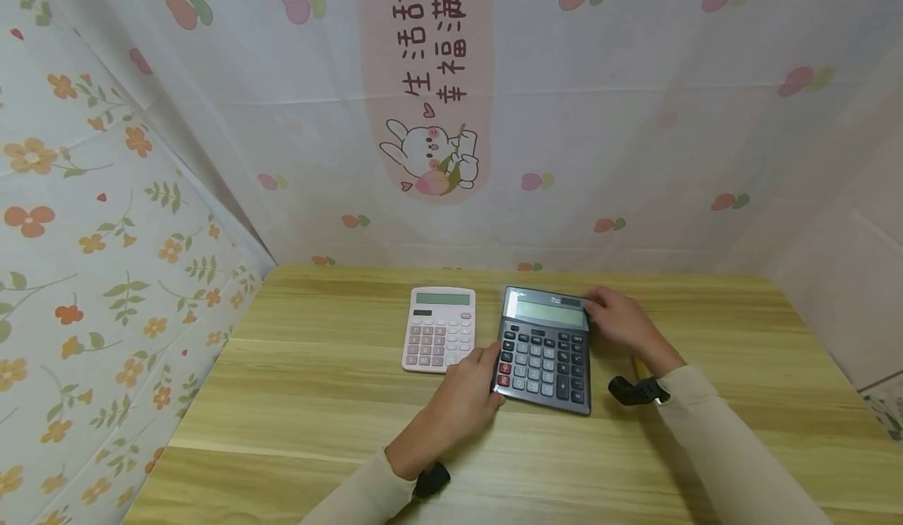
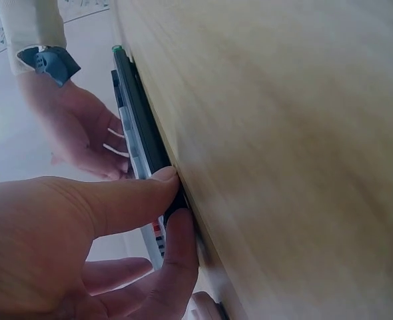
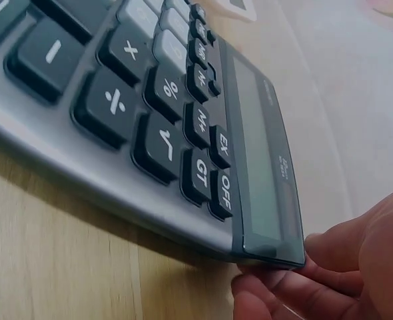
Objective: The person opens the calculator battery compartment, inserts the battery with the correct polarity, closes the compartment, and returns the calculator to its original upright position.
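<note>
A large dark grey calculator [image 1: 543, 353] lies on the wooden table, its display at the far end. My left hand [image 1: 466, 396] grips its left edge near the bottom corner; in the left wrist view the thumb and index finger of the left hand [image 2: 83, 227] pinch that edge. At the far right corner, my right hand [image 1: 624, 321] holds the calculator, and the right wrist view has the thumb of the right hand [image 3: 356, 267] by the corner with fingers beneath. A smaller white calculator [image 1: 439, 329] lies just to the left, partly behind my left hand.
The wooden table [image 1: 303, 400] meets a patterned cloth [image 1: 600, 157] at the back and a floral cloth [image 1: 106, 274] at the left. Something yellow [image 1: 640, 367], mostly hidden, lies beneath my right wrist. Black straps with cameras sit on both wrists.
</note>
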Demonstrator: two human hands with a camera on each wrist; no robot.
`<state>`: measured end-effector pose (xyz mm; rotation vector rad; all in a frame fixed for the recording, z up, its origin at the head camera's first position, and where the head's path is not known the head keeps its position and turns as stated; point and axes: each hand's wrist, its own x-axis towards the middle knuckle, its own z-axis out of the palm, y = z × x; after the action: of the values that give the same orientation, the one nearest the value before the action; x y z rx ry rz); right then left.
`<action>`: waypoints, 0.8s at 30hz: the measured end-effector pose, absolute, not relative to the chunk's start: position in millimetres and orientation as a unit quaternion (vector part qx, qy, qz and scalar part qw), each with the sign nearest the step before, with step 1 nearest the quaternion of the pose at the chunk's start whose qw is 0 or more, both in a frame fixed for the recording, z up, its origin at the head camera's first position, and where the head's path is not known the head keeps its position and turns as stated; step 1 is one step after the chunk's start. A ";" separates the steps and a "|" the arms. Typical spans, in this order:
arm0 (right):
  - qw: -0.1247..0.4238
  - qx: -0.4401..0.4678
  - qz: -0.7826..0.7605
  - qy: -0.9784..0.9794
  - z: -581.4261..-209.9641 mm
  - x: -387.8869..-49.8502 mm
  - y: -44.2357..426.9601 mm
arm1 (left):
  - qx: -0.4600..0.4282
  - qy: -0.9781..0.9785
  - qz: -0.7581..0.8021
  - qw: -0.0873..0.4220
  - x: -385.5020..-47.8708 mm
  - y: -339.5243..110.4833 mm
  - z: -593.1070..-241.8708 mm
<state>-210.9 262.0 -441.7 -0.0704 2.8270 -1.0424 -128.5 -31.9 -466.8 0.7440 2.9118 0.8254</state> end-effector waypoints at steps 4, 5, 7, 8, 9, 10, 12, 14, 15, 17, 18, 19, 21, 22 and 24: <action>0.061 -0.025 -0.339 0.939 -441.3 -208.7 266.6 | 0.246 0.934 0.259 0.005 -128.1 -32.5 -467.5; 0.059 -0.027 -0.336 0.939 -442.3 -208.5 268.4 | 0.253 0.932 0.259 -0.008 -130.4 -33.2 -474.8; 0.056 -0.033 -0.333 0.941 -444.4 -208.1 272.3 | 0.261 0.930 0.260 -0.020 -130.2 -34.3 -474.8; 0.055 -0.036 -0.331 0.941 -445.3 -207.8 274.2 | 0.270 0.927 0.257 -0.036 -132.2 -35.4 -483.6; 0.055 -0.039 -0.329 0.942 -446.4 -207.9 276.3 | 0.272 0.926 0.257 -0.041 -132.2 -35.8 -483.6; 0.054 -0.042 -0.325 0.943 -446.6 -207.4 278.2 | 0.273 0.926 0.258 -0.044 -132.1 -36.1 -483.6; 0.057 -0.046 -0.320 0.944 -446.3 -206.4 281.6 | 0.265 0.928 0.260 -0.036 -129.2 -35.9 -476.1; 0.060 -0.047 -0.316 0.946 -445.0 -205.0 284.5 | 0.253 0.931 0.261 -0.029 -129.1 -35.4 -476.0; 0.063 -0.046 -0.316 0.945 -444.2 -204.1 285.6 | 0.242 0.933 0.264 -0.016 -127.0 -34.5 -467.5; 0.068 -0.047 -0.318 0.945 -442.1 -202.3 287.6 | 0.234 0.935 0.265 -0.015 -126.8 -34.3 -467.4; 0.070 -0.047 -0.317 0.945 -441.0 -201.3 288.5 | 0.231 0.936 0.265 -0.016 -126.6 -34.3 -467.0; 0.073 -0.048 -0.317 0.945 -440.1 -200.6 289.5 | 0.232 0.936 0.263 -0.018 -126.6 -34.4 -467.2; 0.078 -0.051 -0.318 0.944 -438.5 -199.7 291.5 | 0.235 0.936 0.263 -0.018 -126.6 -34.6 -466.2; 0.079 -0.053 -0.317 0.944 -437.9 -199.6 292.7 | 0.238 0.936 0.260 -0.015 -126.6 -34.7 -465.5; 0.089 -0.056 -0.318 0.942 -435.9 -199.5 294.9 | 0.240 0.936 0.256 -0.004 -127.1 -34.7 -464.8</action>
<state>-199.5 294.9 -435.9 -0.1666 2.8039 -0.9454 -127.1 -34.7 -464.8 0.7564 2.9486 0.8074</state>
